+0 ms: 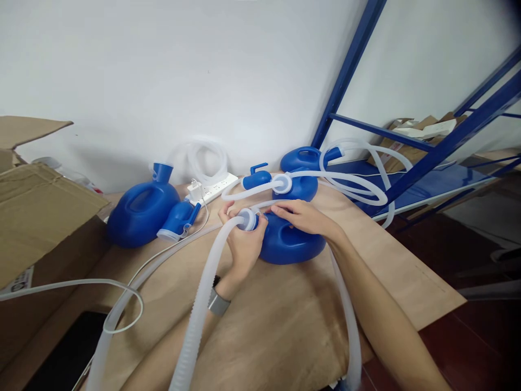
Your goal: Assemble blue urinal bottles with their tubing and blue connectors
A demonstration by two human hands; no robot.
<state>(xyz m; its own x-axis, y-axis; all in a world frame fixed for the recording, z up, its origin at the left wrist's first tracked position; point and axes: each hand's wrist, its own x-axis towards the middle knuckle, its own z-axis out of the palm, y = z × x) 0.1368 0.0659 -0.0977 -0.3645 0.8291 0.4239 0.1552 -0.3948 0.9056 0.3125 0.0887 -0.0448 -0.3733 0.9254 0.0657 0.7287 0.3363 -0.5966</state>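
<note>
Around the white connector (248, 219) at the end of the corrugated hose (199, 309), we see the left hand (242, 244) wrapped, thumb and fingers curled on the collar, pressing it toward the near blue container (291, 241). Just to the right of that grip, the right hand (303, 216) rests flat on top of the container, fingers spread and touching it, not closed on anything; it looks to be steadying it.

We judge the main risk to be a crooked fit: the hose sweeps away below the grip in a long curve, and its pull could tilt the connector so it seats askew or slips off. The container sits on brown paper (285, 320), so a hard push could slide it away from the grip, as the right hand only lies on it.

Beyond the grip, a thin clear tube (354, 184) loops from a second blue container (299, 171); near the left wrist another loop (122, 309) lies loose. Either could snag a forearm. Far left of the grip stand a third blue container (140, 209) and a cardboard box (36, 212).
</note>
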